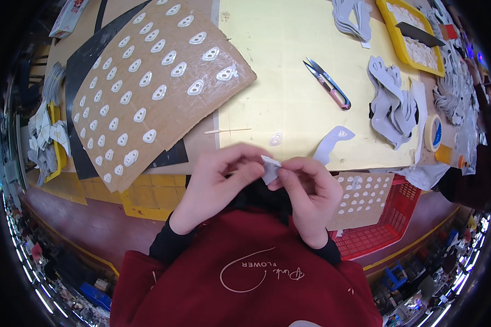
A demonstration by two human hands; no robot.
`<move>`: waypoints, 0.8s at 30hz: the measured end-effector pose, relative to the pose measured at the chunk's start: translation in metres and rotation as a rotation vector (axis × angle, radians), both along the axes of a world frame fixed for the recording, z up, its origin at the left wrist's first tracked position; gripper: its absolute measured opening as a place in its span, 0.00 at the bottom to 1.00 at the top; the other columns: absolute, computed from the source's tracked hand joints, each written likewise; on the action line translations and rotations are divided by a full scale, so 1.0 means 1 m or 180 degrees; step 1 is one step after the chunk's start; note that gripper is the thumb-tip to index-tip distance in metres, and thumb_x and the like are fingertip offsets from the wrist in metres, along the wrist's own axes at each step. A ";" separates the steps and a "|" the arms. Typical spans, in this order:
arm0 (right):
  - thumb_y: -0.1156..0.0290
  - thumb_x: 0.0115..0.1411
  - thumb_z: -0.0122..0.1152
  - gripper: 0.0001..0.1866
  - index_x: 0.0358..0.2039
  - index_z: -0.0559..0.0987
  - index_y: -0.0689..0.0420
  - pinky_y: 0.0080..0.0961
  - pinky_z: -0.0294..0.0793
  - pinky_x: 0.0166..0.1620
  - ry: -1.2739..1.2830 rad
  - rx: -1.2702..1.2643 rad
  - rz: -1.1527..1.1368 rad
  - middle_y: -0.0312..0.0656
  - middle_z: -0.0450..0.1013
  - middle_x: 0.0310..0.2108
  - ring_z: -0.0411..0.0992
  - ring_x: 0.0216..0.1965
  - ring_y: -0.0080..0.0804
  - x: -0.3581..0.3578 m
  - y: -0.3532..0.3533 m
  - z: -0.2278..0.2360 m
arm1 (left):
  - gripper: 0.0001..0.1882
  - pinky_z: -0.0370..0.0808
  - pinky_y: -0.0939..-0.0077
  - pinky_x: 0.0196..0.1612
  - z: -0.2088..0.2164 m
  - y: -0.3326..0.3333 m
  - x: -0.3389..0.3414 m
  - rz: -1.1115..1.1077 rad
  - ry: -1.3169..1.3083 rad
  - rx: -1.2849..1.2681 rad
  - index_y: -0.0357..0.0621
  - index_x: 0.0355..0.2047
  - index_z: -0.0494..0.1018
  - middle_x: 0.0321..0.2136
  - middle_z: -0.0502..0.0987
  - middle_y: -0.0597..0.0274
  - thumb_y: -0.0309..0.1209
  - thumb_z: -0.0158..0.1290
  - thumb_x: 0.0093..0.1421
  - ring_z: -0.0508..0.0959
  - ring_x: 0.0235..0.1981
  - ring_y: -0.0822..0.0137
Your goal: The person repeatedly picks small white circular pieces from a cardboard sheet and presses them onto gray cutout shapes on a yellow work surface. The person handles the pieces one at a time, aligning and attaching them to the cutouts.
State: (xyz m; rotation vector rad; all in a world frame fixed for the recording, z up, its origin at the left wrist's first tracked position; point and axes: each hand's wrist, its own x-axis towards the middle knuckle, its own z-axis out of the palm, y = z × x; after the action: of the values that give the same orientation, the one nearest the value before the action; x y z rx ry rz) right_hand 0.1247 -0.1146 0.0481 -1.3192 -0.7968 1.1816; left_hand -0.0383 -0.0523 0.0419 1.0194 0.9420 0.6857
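Just past the table's front edge, my left hand [223, 174] and my right hand [308, 191] pinch a small folded light-grey cut piece [271, 170] between them. The fingers of both hands are closed on it, and part of the piece is hidden behind them. Beyond the hands, a small white oval patch with holes [276, 138] lies on the pale yellow sheet [267, 98]. A curved light-grey cut piece [333, 143] lies to the right, its lower end close to my right hand. A thin wooden stick [228, 131] rests beyond my left hand.
A brown board [163, 114] with rows of white patches fills the left. Thread snips [328, 84] lie beyond my right hand. Grey cut pieces [393, 103], a tape roll [433, 133] and a yellow tray [384, 11] stand right. A red basket [395, 223] holds another patch board [360, 204].
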 end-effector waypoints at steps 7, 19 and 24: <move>0.85 0.60 0.63 0.08 0.41 0.79 0.68 0.17 0.79 0.37 -0.0531 -0.0030 0.0261 0.40 0.78 0.32 0.79 0.32 0.23 0.014 0.024 -0.005 | 0.08 0.73 0.77 0.32 -0.001 0.008 -0.001 -0.0260 0.0898 0.0458 0.35 0.41 0.80 0.30 0.81 0.59 0.26 0.58 0.63 0.78 0.28 0.73; 0.81 0.56 0.66 0.09 0.38 0.81 0.59 0.26 0.73 0.28 -0.2463 -0.0235 0.0835 0.42 0.77 0.29 0.74 0.24 0.31 0.027 0.034 0.013 | 0.08 0.75 0.77 0.29 -0.004 0.002 0.020 0.0236 0.1260 0.0637 0.38 0.41 0.79 0.27 0.80 0.58 0.24 0.59 0.61 0.79 0.25 0.70; 0.84 0.52 0.66 0.09 0.34 0.83 0.60 0.26 0.74 0.30 -0.2513 0.0946 0.1552 0.40 0.79 0.28 0.76 0.27 0.30 0.049 0.026 0.015 | 0.13 0.71 0.81 0.31 0.002 0.005 -0.001 -0.0889 0.1082 0.1137 0.38 0.45 0.78 0.30 0.81 0.63 0.20 0.60 0.58 0.77 0.29 0.74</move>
State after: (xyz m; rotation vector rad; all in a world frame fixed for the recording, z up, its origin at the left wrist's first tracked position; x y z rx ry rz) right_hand 0.1734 -0.0882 0.0632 -1.3739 -1.8715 0.8228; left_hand -0.0396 -0.0478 0.0443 1.5881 0.9604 0.4603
